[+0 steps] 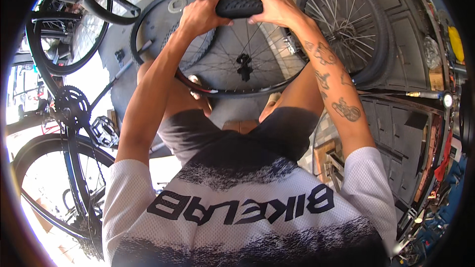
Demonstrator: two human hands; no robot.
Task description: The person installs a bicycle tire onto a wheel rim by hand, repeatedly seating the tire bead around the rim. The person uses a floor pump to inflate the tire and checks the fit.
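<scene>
Both arms reach away from me over a spoked bicycle wheel in front of my legs. My left hand (202, 15) wraps round a black knobby tire (240, 7), its thumb pressed against the near side. On the same tire, a short stretch to the right, my right hand (274, 7) is closed, fingers and thumb round it. Below the hands, thin spokes run to a black hub (243, 66). A dark rim (232, 92) curves past my shins. How the tire sits on the rim under my palms is hidden.
Another knobby-tired wheel (341, 17) lies at the right. A bicycle with a crankset (72, 105) and pedal (104, 131) stands at the left. A dark mat (121, 86) covers part of the floor. A gauge (448, 100) and tools line the right side.
</scene>
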